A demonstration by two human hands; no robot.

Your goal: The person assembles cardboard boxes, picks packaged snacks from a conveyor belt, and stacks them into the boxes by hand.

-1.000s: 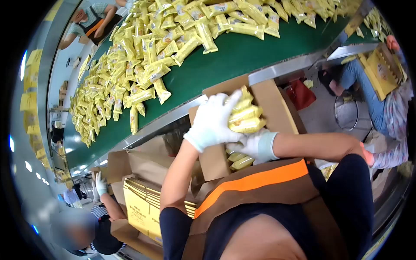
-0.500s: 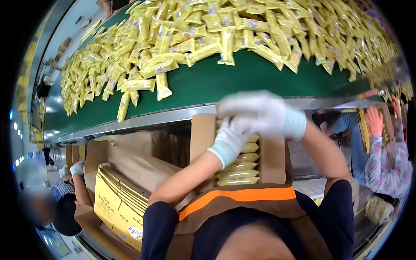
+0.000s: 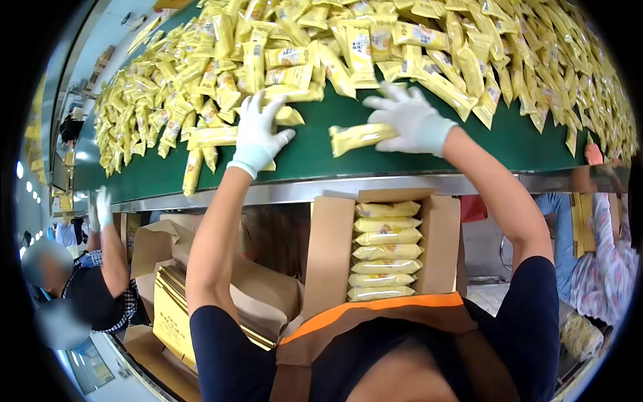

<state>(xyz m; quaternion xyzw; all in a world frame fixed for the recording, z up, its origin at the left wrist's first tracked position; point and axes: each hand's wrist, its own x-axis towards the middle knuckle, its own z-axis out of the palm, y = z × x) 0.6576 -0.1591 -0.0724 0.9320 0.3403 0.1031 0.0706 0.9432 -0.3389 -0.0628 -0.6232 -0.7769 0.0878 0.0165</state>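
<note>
My left hand [image 3: 258, 134], in a white glove, reaches over the green conveyor belt [image 3: 305, 151] with its fingers spread onto yellow wrapped snack packets [image 3: 288, 115] at the near edge of the pile. My right hand [image 3: 412, 122], gloved too, lies on the belt with fingers spread. A single yellow packet [image 3: 358, 139] sticks out to the left from beneath its thumb side; its right end is hidden by the glove. Below, an open cardboard box [image 3: 329, 244] stands in front of my apron, with a column of several yellow packets [image 3: 385, 252] lying flat inside.
A metal rail [image 3: 288, 192] edges the belt. To the left, a large carton holds brown paper and folded yellow cartons [image 3: 171, 315]. A co-worker [image 3: 100, 288] stands at left; another person's patterned sleeve [image 3: 603, 275] shows at right.
Both hands have moved from over the box up onto the belt and spread apart. The packets in the box are now uncovered. Packets at the pile's near edge have shifted.
</note>
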